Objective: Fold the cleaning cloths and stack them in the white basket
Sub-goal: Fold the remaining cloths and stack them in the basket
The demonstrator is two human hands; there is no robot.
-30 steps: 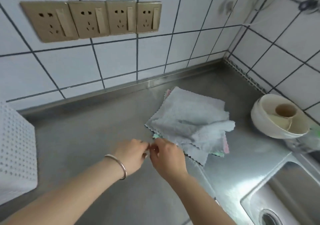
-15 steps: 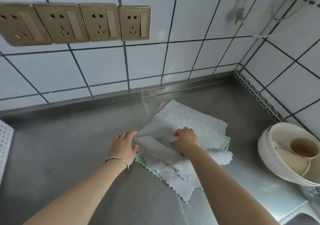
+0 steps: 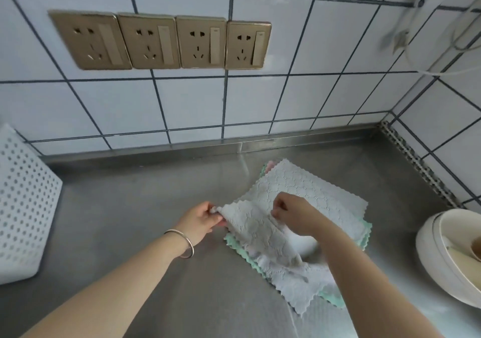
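In the head view, a pile of cleaning cloths [image 3: 320, 202] lies on the stainless steel surface [image 3: 130, 207] near the corner of the tiled wall [image 3: 182, 103], the top grey cloth [image 3: 260, 236] partly lifted and rumpled over mint-green and pink edges that show beneath it. The left hand [image 3: 201, 220] pinches a corner of the grey cloth between thumb and fingers at the pile's left side, a silver bracelet [image 3: 184, 244] around its wrist. The right hand [image 3: 294, 214] is over the middle of the pile with its fingers curled, pinching a fold of the same grey cloth. Half a second ago the left hand lay flat with straight fingers at the cloth's edge and the right hand pressed down on the pile; now both grip the top cloth and its near-left part is raised off the pile. A second ago the two hands met at the pile's near corner. The white basket [image 3: 23, 207], perforated with round holes, stands at the left edge of the view, well apart from the cloths; half a second ago only a sliver of it showed. A row of four gold wall sockets [image 3: 161, 42] sits on the tiles above. At the right edge a cream round container [image 3: 437, 254] stands on the surface near the pile.
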